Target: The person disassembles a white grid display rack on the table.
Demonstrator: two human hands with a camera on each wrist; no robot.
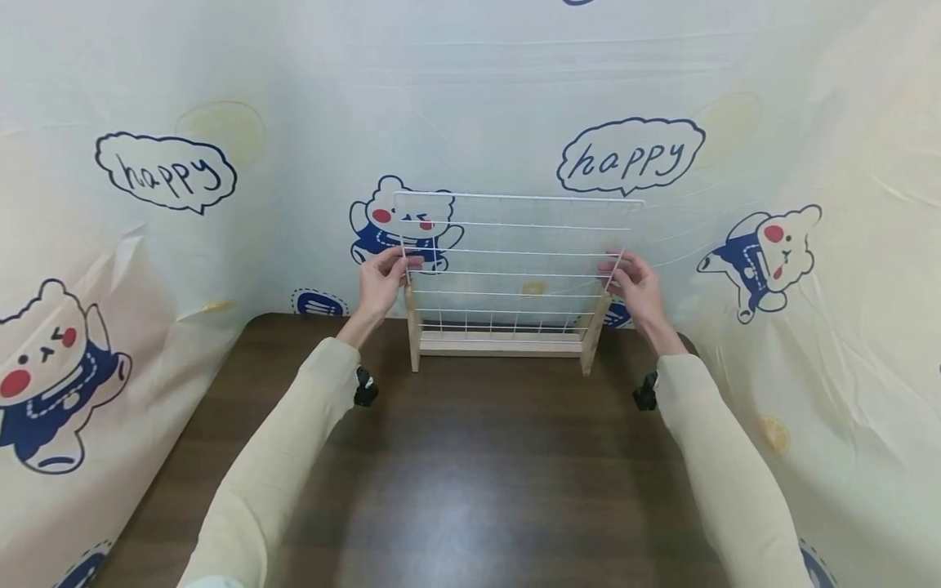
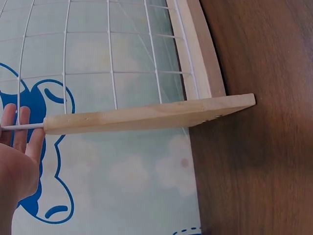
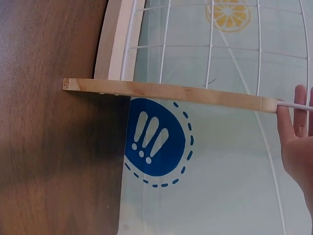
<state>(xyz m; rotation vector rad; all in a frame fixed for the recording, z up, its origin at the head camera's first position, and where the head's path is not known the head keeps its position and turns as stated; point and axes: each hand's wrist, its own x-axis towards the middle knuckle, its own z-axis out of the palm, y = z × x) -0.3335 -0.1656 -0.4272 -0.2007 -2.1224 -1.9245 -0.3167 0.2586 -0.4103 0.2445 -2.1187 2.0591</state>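
Note:
A rack of white wire grid (image 1: 515,252) on a wooden base stands upright at the far side of the table. Its left wooden side piece (image 2: 127,116) and right wooden side piece (image 3: 171,91) join a wooden crossbar (image 1: 500,346) near the tabletop. My left hand (image 1: 381,282) holds the rack's left edge wire, just above the wood. At the opposite edge, my right hand (image 1: 638,287) grips the matching wire at about the same height. In both wrist views, fingers lie behind the wire, and each thumb is largely out of sight.
Behind the rack hangs a pale cloth (image 1: 507,98) printed with bears and "happy" bubbles, also covering both sides. The dark wooden table (image 1: 485,457) extends toward me. A black wrist device (image 1: 365,387) sits by the left cuff, another (image 1: 645,392) by the right.

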